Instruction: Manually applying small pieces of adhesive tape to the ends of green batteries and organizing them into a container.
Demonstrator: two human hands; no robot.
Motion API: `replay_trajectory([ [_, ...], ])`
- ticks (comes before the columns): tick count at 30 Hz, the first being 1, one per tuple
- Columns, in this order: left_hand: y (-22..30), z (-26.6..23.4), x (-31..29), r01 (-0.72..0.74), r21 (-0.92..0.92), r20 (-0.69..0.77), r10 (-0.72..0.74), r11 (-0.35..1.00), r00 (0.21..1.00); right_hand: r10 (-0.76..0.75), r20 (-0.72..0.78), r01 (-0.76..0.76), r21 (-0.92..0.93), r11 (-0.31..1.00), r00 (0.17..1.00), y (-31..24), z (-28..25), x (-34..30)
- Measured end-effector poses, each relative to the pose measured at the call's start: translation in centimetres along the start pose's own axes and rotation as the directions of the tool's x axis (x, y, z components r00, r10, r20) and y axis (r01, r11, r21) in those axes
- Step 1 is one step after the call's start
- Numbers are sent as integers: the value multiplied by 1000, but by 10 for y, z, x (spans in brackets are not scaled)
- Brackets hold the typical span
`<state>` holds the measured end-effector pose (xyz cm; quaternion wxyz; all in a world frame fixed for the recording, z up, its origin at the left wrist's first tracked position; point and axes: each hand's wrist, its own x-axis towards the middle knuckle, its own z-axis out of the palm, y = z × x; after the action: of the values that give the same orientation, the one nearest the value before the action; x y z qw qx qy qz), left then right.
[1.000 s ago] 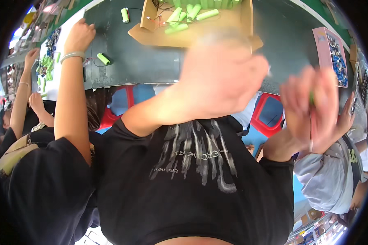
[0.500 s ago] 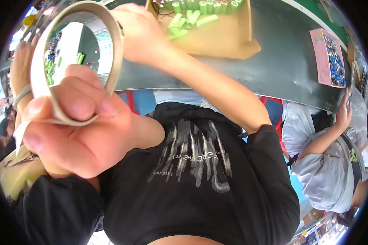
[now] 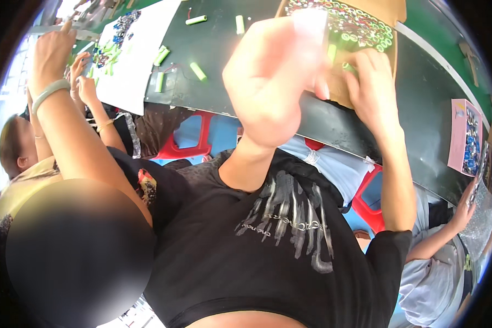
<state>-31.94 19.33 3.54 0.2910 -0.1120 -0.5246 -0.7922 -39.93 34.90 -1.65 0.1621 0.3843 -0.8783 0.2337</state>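
The left hand [image 3: 273, 76] was nearest the camera, raised above the table's near edge, its fingers curled inward by a pale thing [image 3: 310, 27]. Blur hid what that was, and whether the fingers were clamped on it could not be told. The likeliest trouble there was a knock: the hand stood between the camera and part of the box, so the cells behind it were poorly seen.

Lower and to the right, the right hand [image 3: 374, 82] reached over the box's near side, thumb and fingertips drawn together on a green cell [image 3: 349, 68]. Only part of the cell showed. The hold seemed to be at the fingertips, so a smooth, round cell could well slip or roll if pinched off-centre.

Beneath lay the box [image 3: 387, 10], crowded at its far side with more cells [image 3: 366, 33], ends up, thin wires among them. A wire caught on a finger could drag a neighbour over or strain a joint.

On the dark table [image 3: 339, 120], left of the box, loose cells [image 3: 198, 71] lay on their sides; a sleeve or wrist brushing them might set one rolling. A white sheet [image 3: 158, 27] lay beyond them.
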Motion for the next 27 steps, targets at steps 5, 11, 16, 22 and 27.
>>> replay_trajectory([
  [5,-4,3,-5,155,83,110,-163,985,980,304,69,-264,695,668,950,-7,-50,-20],
  [11,-10,5,-12,272,72,330,-280,960,902,373,148,-331,805,493,916,-41,-79,-14],
  [16,-5,13,-20,275,211,375,-337,938,863,133,-204,28,638,770,970,-32,-71,-17],
  [22,1,13,-14,462,265,290,-527,847,799,144,-102,-64,554,830,984,-37,-83,-26],
  [27,6,13,-3,680,250,354,-719,689,598,240,226,-328,591,737,944,-27,-85,-47],
])
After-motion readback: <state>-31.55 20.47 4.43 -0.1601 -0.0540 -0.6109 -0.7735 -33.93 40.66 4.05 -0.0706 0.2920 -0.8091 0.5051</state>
